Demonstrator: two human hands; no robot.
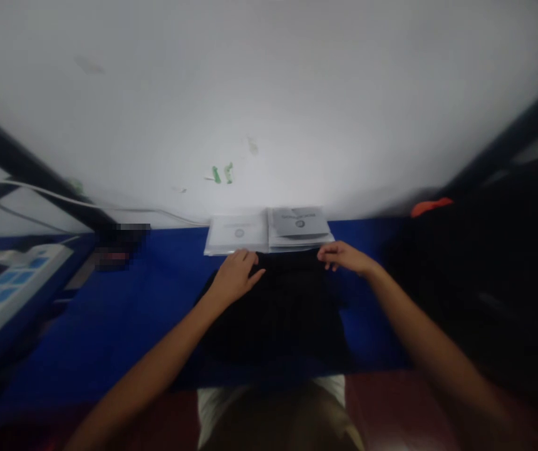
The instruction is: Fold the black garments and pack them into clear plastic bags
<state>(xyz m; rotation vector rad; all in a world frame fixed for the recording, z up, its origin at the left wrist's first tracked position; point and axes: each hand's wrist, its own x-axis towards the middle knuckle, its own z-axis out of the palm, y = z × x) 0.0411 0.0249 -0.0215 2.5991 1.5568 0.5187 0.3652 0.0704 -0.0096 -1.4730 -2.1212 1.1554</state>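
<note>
A: Far left, what to log?

B: White block with blue panels (8, 288), a pale cable (76, 202) running along the wall (269, 113) toward the papers. Dark item, pixelated, near the left frame bar; identity unclear.

A: Next, moving right?

B: Left grip (234, 275), palm down on the upper left part of the black cloth (287, 307). Fingers loosely together, thumb spread away; nothing pinched that shows. Behind it, an open booklet (238, 235) of printed sheets lies against the wall.

A: And the cloth?

B: Laid on the blue counter (109, 326), in front of the person, its far edge just beside the booklet. Folds lost in the dark.

A: Right grip?

B: Right grip (341, 255) at the cloth's far right corner, fingers curled, thumb near them. Blur; cannot tell whether they pinch fabric. Farther right, a large dark mass (498, 269) with an orange piece (431, 207) at its upper edge.

A: Good handling, by judgement?

B: Left palm light and flat, as an anchor. Right fingertips take only the cloth's edge, clear of the booklet's sheets. Even tension between the grips; a one-sided tug would likely skew the cloth or wrinkle it.
</note>
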